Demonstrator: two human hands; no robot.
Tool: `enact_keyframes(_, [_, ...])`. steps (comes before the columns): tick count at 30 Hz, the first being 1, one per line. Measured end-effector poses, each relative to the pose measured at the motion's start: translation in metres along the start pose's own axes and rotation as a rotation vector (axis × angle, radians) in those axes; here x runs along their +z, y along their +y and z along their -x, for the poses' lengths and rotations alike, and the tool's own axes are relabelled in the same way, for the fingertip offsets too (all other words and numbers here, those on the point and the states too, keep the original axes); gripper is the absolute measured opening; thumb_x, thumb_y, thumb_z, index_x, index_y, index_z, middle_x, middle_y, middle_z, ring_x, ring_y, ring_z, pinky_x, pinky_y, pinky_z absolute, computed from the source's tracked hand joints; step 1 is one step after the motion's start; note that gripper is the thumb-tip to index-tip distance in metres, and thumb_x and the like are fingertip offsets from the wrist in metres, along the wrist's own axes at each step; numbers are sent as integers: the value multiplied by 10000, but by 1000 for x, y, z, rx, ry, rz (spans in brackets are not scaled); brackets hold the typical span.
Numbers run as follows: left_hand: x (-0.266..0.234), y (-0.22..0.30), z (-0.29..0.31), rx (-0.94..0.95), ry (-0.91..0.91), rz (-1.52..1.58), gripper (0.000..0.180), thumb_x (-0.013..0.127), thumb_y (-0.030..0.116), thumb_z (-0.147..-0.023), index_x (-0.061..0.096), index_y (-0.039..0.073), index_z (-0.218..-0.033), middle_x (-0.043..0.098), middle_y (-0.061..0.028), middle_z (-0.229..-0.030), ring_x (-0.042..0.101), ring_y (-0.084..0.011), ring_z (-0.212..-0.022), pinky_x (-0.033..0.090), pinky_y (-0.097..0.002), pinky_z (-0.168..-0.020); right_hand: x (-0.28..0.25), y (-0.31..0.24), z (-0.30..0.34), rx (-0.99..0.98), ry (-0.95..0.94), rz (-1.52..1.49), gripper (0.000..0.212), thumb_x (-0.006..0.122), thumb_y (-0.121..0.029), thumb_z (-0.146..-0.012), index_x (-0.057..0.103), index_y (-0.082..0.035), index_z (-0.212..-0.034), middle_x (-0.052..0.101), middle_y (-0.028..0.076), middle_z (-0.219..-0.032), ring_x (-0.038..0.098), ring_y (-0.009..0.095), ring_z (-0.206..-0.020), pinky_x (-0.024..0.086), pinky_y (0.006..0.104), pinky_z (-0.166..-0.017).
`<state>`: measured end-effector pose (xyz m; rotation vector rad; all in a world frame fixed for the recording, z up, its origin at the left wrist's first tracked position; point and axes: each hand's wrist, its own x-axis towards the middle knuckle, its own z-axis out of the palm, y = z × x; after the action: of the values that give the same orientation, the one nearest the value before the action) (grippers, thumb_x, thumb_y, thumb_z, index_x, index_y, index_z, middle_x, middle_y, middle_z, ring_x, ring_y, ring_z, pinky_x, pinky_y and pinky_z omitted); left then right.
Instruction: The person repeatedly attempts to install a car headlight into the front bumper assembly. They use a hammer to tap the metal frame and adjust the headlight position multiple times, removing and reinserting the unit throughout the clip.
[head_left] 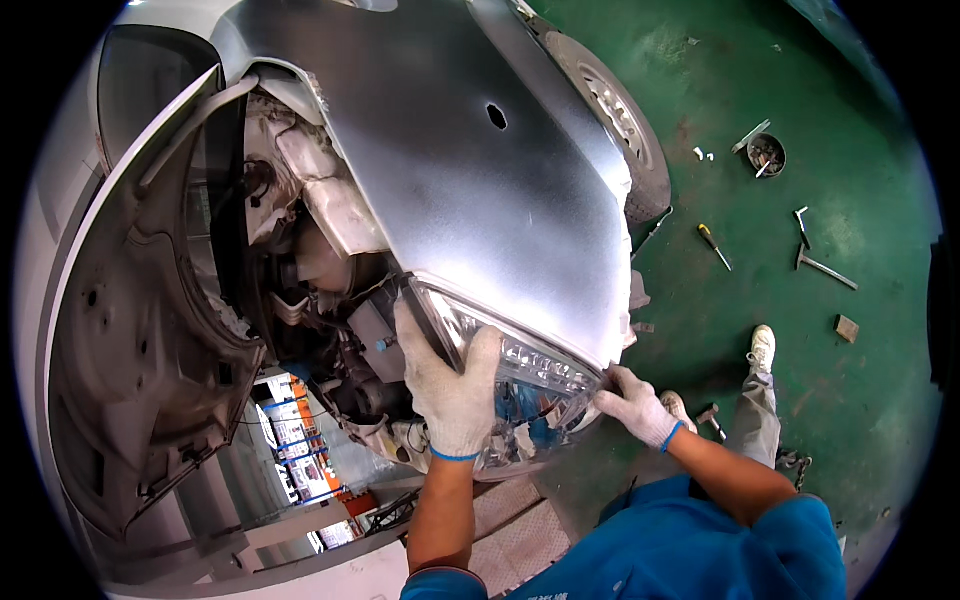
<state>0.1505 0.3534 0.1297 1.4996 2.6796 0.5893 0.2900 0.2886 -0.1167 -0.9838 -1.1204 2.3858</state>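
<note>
A clear headlight (530,357) sits at the front corner of a car, against the front edge of a bare metal-grey fender (480,170). My left hand (450,385), in a white knit glove with a blue cuff, grips the headlight's inner end. Its thumb and fingers are spread around the housing, and some fingertips are hidden. At the outer end, where headlight and fender meet, my gloved right hand (640,408) pinches the headlight's corner. Below the headlight, the front of the car shows exposed parts.
The raised hood (150,310) stands left of the open engine bay (335,300). A front wheel (615,110) is beyond the fender. On the green floor lie a screwdriver (714,246), a hammer (826,268), a small block (846,328) and a round tin (767,156).
</note>
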Motion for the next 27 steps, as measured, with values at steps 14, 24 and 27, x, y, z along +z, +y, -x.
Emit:
enact_keyframes(14, [20,-4,1,-25,123,152,849,731,204,-842,343,-71,-1546,494,-228,-1424,514,-305,-1273,415,-399,-1098,-13,22,1,-54,-91,-35,945,801,-496,-776,437,-17,-1504,566,257,-1408,600,375,-1276,496,416,-1066])
enact_keyframes(24, [14,-14,0,-116,251,214,686,630,179,-954,359,-77,-1529,549,-209,-1376,581,-272,-1191,491,-387,-1002,-7,65,-26,77,-345,-214,1108,759,-530,-770,287,77,-1568,522,338,-1451,542,400,-1355,444,395,-1110])
enact_keyframes(27, [16,-11,-1,-101,283,98,732,635,239,-953,340,-73,-1547,528,-218,-1404,553,-278,-1233,476,-402,-1028,9,72,-29,71,-267,-291,952,757,-426,-742,412,30,-1504,624,267,-1316,627,356,-1203,489,381,-1044])
